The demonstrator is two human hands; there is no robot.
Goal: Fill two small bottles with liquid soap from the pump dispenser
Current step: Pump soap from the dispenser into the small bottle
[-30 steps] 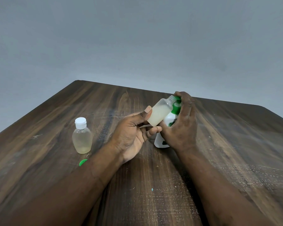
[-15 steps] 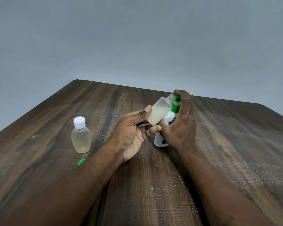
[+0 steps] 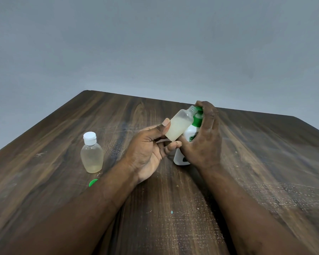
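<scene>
1. Dark wood table [image 3: 63,144] carries everything.
2. Left hand [image 3: 149,150] pinches the open small bottle [image 3: 179,126] between thumb and fingertips, tilted, neck at the green pump head [image 3: 198,120], about half full of cloudy liquid.
3. Right hand [image 3: 204,138] curls over the pump dispenser [image 3: 181,159] at its top; its white body stands on the table.
4. White-capped bottle [image 3: 91,155] stands upright well to the left, a green cap [image 3: 93,182] lying just in front of it.

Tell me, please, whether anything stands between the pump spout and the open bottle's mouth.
Nothing visible does: the left hand holds the uncapped bottle tilted, its mouth right at the green pump, which the right hand grips.
</scene>
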